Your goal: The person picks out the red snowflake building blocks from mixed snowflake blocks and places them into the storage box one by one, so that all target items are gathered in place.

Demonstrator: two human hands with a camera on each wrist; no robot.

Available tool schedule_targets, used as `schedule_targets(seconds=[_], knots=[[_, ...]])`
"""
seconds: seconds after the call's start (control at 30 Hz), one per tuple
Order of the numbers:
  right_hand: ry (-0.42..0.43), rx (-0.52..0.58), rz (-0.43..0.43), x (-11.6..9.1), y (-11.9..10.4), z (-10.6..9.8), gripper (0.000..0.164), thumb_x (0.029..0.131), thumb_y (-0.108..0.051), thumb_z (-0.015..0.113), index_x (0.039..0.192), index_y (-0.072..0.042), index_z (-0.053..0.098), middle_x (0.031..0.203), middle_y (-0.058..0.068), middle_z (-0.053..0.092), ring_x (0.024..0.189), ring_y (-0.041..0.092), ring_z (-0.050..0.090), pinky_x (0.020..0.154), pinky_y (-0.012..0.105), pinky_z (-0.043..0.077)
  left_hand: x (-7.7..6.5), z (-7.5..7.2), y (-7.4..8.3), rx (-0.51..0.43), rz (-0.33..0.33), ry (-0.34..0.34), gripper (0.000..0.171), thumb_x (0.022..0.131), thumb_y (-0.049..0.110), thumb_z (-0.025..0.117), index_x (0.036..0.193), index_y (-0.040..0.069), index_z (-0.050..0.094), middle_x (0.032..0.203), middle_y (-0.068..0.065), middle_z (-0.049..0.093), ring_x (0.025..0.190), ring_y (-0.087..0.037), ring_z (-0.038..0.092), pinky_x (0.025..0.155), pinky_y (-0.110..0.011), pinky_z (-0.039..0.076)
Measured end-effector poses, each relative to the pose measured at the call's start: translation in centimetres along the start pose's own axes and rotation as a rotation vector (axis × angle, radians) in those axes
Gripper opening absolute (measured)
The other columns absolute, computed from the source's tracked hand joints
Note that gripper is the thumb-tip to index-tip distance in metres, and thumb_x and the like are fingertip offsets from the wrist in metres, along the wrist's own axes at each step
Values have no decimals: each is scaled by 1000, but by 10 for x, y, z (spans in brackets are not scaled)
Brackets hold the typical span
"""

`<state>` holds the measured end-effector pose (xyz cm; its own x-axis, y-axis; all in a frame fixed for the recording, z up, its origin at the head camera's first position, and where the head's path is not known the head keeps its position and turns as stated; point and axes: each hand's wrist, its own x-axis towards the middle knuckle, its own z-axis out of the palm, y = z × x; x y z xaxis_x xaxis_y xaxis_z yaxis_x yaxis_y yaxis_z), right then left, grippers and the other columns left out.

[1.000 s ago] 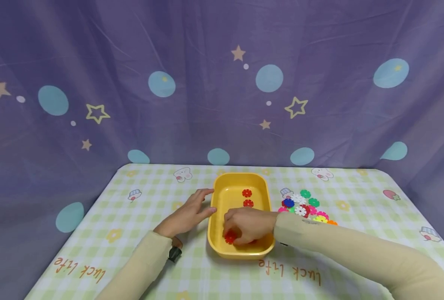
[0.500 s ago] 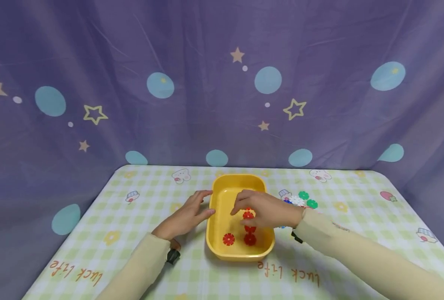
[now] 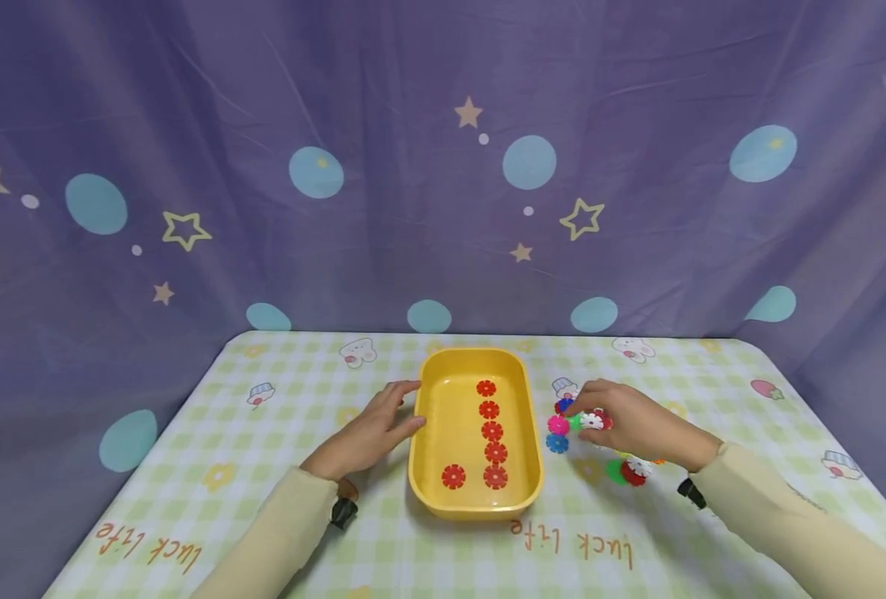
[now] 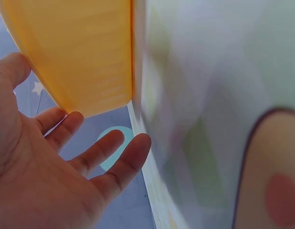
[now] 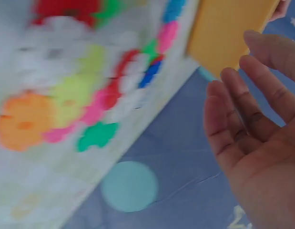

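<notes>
A yellow plastic tray (image 3: 443, 424) stands in the middle of the table. Inside, several red snowflake discs (image 3: 492, 431) form a column along the right, and one more red disc (image 3: 453, 477) lies at the lower left. My left hand (image 3: 368, 433) touches the tray's left rim with thumb and fingertips, its fingers fairly straight, as the left wrist view also shows. My right hand (image 3: 640, 423) hovers over a pile of mixed-colour snowflake discs (image 3: 558, 425) right of the tray, partly hiding them. In the right wrist view its fingers (image 5: 257, 86) are relaxed with nothing between them.
A checked cloth (image 3: 300, 391) covers the table. White, red and green discs (image 3: 637, 468) lie below my right wrist. A purple curtain (image 3: 383, 249) hangs behind the table's far edge.
My right hand has left the red disc at the tray's lower left and moved right, out over the loose pile. The left hand has stayed at the tray's rim.
</notes>
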<state>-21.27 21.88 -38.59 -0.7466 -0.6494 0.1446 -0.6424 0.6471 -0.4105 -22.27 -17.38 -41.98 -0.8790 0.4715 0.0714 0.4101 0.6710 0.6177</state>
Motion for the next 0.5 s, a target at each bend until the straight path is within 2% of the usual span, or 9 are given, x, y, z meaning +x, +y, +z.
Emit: schedule_targets(seconds=[0.1, 0.23, 0.5], knots=[[-6, 27, 55, -13, 14, 4, 26, 81, -13, 76, 107, -13, 70, 98, -5, 59, 85, 18, 57, 75, 37, 51, 1, -1, 1, 14, 11, 1, 60, 97, 45, 49, 146, 15, 31, 145, 1, 31, 132, -19, 31, 104, -44, 32], [-2, 13, 117, -24, 30, 8, 28, 80, -11, 77, 107, -10, 69, 100, -3, 61, 90, 20, 58, 78, 40, 50, 1, -2, 2, 21, 18, 1, 61, 97, 46, 48, 146, 15, 31, 146, 1, 29, 134, -19, 28, 104, -44, 32], [-7, -5, 247, -34, 44, 13, 42, 78, -16, 79, 116, -4, 66, 104, 5, 58, 92, 24, 56, 79, 43, 48, 0, 0, 1, 22, 1, -8, 59, 98, 44, 48, 147, 16, 31, 145, 4, 30, 134, -14, 27, 105, -41, 31]])
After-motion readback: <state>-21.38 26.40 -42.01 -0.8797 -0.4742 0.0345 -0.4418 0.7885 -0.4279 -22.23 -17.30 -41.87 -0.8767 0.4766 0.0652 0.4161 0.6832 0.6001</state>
